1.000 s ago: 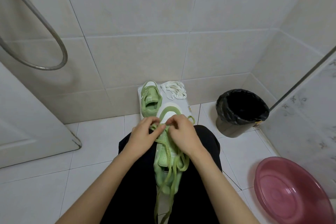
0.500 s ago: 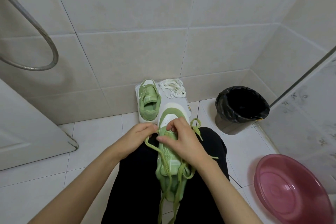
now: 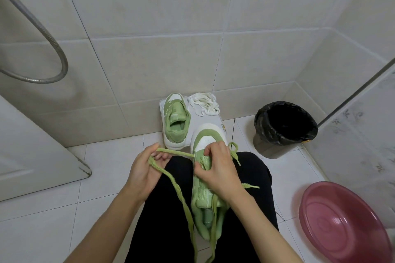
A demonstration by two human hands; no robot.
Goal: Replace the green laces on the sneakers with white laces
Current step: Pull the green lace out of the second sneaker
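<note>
Pinching the green lace in the left hand, taut out to the left of the sneaker on the lap, with the right hand clamped over the tongue near the toe. Lies lengthwise down the lap, toe away from the body, so likely calls for a leftward pull across that axis by the left hand. Beyond the toe, at the floor's far edge by the wall, white laces heaped beside the second sneaker.
</note>
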